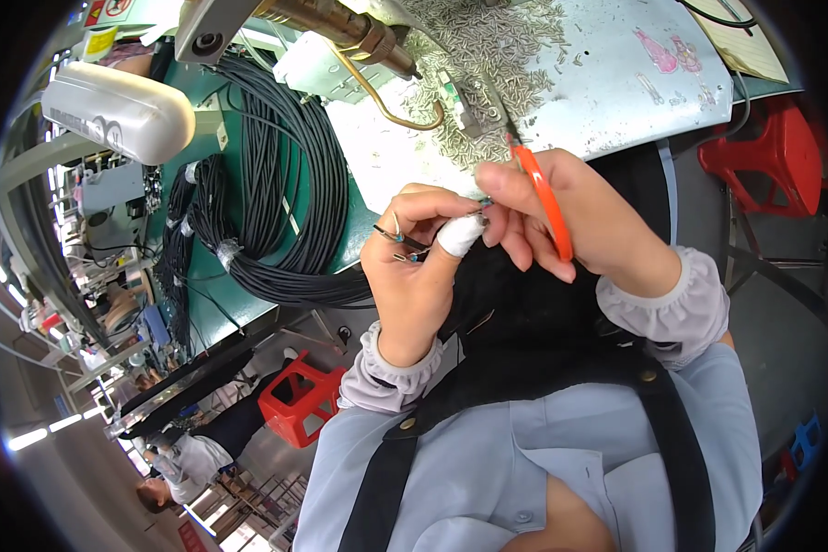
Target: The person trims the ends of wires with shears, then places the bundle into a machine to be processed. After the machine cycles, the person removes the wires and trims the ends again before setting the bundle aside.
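Observation:
My left hand (405,294) is closed around thin wires (416,258). Their blue and dark ends stick out between the fingers, and white tape (460,235) wraps the thumb. Facing it, my right hand (607,207) has its thumb and fingertips meeting the left fingertips at a small blue wire end (485,201). Orange-handled scissors (547,202) rest in that right hand, the handle across the fingers and the dark blades pointing away over the table. How far the wires run behind the left fingers is hidden.
Beyond my hands, many small metal terminals (529,46) lie scattered on a pale work surface (616,106), below a machine head (368,41). Coiled black cables (317,166) cover the green table at left. Red stools (304,400) stand lower left and right; another person (193,465) is farther left.

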Demonstrator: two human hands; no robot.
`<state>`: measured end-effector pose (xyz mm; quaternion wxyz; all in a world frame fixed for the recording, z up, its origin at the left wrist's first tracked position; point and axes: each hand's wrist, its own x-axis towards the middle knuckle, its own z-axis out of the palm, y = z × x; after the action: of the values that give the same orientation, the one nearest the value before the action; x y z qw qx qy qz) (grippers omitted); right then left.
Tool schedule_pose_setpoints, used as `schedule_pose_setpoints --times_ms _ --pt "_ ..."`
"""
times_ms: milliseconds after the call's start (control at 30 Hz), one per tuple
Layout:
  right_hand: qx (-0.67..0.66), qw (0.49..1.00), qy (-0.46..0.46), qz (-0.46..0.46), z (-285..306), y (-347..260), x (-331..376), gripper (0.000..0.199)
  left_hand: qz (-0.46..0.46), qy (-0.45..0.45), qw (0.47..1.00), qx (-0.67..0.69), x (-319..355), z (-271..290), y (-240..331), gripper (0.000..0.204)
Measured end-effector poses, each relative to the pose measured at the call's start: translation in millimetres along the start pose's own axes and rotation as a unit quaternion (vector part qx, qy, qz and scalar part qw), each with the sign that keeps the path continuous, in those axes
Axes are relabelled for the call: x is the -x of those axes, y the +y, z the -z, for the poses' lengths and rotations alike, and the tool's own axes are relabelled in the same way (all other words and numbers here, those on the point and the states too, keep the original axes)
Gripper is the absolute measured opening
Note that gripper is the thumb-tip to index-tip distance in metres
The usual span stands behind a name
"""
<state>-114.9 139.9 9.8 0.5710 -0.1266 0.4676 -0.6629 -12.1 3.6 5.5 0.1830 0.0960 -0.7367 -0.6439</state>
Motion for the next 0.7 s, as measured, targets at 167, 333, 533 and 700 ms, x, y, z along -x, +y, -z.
schedule_pose_setpoints --times_ms 167,333,533,700 --pt "-0.046 0.998 -0.035 -0.008 4 13 -10 0.016 0.141 -0.019 0.977 0.160 -2 8 1 0.011" --pt "0.592 0.643 0.163 0.458 9 23 -12 0.014 0.294 -0.044 0.914 0.275 -6 19 5 0.010" --pt "0.725 0.476 0.144 0.477 7 8 -1 0.022 0.283 -0.018 0.952 0.112 -5 19 8 0.010" --pt "0.677 0.503 0.182 0.506 8 18 -6 0.017 0.290 -0.038 0.945 0.149 -4 21 7 0.012"
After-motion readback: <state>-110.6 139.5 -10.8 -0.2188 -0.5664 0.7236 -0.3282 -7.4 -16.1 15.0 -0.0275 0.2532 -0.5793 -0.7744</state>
